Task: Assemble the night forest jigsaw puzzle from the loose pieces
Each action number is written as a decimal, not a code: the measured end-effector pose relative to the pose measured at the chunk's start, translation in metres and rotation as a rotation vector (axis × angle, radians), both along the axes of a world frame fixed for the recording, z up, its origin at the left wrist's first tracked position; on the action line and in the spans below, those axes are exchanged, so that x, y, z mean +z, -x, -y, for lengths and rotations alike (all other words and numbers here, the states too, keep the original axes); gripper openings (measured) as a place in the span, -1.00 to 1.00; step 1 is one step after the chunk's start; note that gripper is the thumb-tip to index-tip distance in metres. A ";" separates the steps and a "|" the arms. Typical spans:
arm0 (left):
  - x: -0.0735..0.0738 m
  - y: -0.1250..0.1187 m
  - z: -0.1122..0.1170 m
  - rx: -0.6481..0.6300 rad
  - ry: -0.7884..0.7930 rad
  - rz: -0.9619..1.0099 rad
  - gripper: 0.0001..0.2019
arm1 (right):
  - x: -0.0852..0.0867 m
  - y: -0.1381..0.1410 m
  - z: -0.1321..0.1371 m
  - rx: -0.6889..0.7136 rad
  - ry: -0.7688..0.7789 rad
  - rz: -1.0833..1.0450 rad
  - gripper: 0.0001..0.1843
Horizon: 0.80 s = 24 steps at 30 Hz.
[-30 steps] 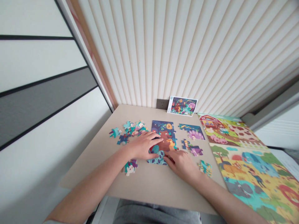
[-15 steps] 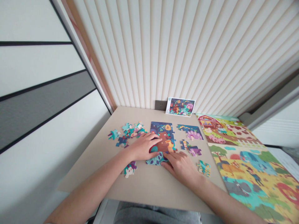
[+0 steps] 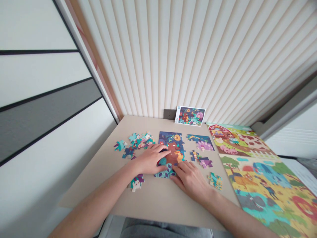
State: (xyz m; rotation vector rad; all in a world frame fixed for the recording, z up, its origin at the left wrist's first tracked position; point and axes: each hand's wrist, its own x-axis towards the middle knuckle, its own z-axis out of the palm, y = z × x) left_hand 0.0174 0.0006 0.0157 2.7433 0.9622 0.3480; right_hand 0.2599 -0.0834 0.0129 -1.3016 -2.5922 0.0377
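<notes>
A partly built jigsaw block with a brown bear on dark blue lies in the middle of the beige table. My left hand lies flat on its left side, fingers stretched across the pieces. My right hand rests at its lower right corner, fingers extended and pressing on the bottom edge. A pile of loose pieces sits to the left, and one loose piece lies under my left forearm.
A small assembled section with a pink creature and loose pieces lie to the right. A reference picture card leans on the ribbed wall beside a wall socket. Two large finished puzzles cover the right.
Both hands have stayed on the bear block with only slight finger shifts. The view has tilted a little, so everything sits slightly lower and further left.
</notes>
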 end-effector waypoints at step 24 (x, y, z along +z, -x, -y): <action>-0.010 0.016 -0.009 0.032 -0.027 -0.062 -0.24 | -0.004 -0.113 -0.054 -0.323 -0.030 -0.200 -0.73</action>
